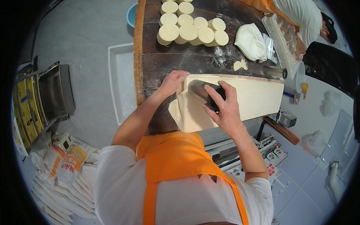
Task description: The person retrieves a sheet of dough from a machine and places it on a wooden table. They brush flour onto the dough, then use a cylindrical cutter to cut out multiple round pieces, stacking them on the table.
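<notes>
Dark wood made up the table [157,63] that spread beyond and to either side of both hands. On it, under the right hand [227,108] and running well out to its right, lay a long, pale dough sheet [255,97], its edge layered near the left hand. Farther off, beyond the left hand, stood short stacks of dough rounds [168,33]; a white lump [250,43] sat beyond the right hand. The right hand was curled round the black end of a steel tube [198,89] over the dough; its far rim was hard to make out, so whether it leaned or lay flat I could not tell. The left hand [174,81] clutched nothing, its fingertips resting at the sheet's corner. Just below it drooped a loose flap [175,112] of dough.

Doing this well seemed to call for light, flat left fingers, so the layers neither slid nor dented, and even weight from the right palm, lest one side of the tube dig in. That flap probably wanted keeping clear, unstretched.
</notes>
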`<state>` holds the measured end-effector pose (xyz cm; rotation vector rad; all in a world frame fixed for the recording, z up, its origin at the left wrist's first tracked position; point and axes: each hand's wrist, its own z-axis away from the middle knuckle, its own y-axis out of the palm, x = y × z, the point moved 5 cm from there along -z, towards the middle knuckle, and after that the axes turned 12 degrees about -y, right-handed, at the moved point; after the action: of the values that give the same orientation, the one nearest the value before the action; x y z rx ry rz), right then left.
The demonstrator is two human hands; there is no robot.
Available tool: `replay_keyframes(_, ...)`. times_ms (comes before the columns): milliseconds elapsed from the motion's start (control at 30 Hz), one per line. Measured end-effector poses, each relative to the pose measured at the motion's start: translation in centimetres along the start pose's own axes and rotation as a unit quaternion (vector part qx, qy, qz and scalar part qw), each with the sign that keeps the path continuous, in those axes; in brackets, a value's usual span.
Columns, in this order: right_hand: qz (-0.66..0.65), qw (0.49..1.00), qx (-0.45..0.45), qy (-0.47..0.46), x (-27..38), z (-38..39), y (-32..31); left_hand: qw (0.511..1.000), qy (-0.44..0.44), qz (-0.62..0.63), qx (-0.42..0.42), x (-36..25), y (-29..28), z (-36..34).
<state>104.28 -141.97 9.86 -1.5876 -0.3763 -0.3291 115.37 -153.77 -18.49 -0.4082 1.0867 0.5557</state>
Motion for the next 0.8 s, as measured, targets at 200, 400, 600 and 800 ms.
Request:
replay_keyframes(200,-0.002,1.000,0.004,0.002,-0.1,0.2,0.0,0.989,0.061,-0.128,-0.045,-1.5,0.8,1.2)
replay_keyframes(400,-0.004,1.000,-0.001,-0.001,0.0,0.1,-0.1,0.991,0.049,-0.117,-0.041,-1.2,1.0,0.9)
replay_keyframes(600,0.002,1.000,0.013,-0.021,0.0,0.0,-0.1,0.993,0.050,-0.102,-0.029,-1.0,0.9,0.9)
replay_keyframes(800,0.000,0.999,0.028,-0.027,-0.2,-0.6,-0.5,0.989,0.046,-0.137,-0.028,-1.5,0.9,1.0)
